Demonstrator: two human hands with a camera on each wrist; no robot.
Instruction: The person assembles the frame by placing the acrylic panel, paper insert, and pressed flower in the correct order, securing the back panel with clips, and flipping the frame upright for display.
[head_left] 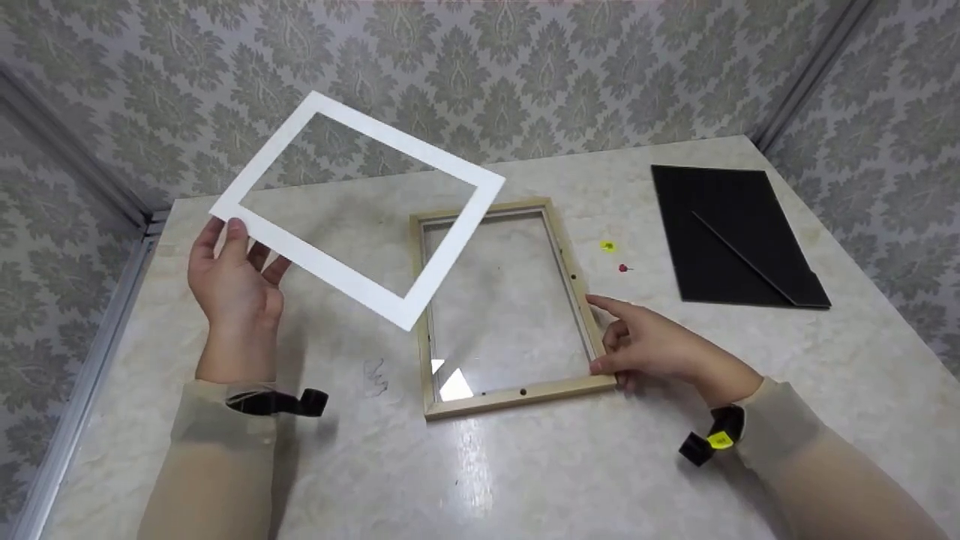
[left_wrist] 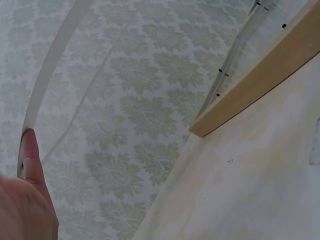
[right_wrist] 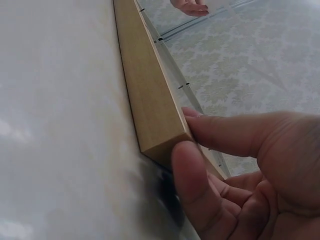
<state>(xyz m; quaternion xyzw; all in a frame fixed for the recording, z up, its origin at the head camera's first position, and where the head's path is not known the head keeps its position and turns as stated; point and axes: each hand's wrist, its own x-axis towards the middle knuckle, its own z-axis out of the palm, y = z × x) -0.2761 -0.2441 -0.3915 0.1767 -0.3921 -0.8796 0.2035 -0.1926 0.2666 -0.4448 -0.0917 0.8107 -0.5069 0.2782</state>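
Raised above the table, a thin white picture mat (head_left: 330,270) with a rectangular cut-out is pinched at its near left corner by my left hand (head_left: 236,292), thumb on top. The left wrist view shows the mat (left_wrist: 47,65) nearly edge-on, rising from the fingers. A light wooden picture frame (head_left: 559,387) lies on the table, a clear pane (head_left: 502,300) inside it. My right hand (head_left: 664,349) grips the frame near its near right corner, index finger stretched along the right side. In the right wrist view, thumb and fingers hold that wooden corner (right_wrist: 150,95). The mat overlaps the frame's left side.
A black backing board (head_left: 727,277) with a flap-like strip lies at the right. Between it and the frame are a small yellow sticker (head_left: 607,246) and a tiny red object (head_left: 623,268). Patterned walls (head_left: 570,90) border the marbled table (head_left: 570,480).
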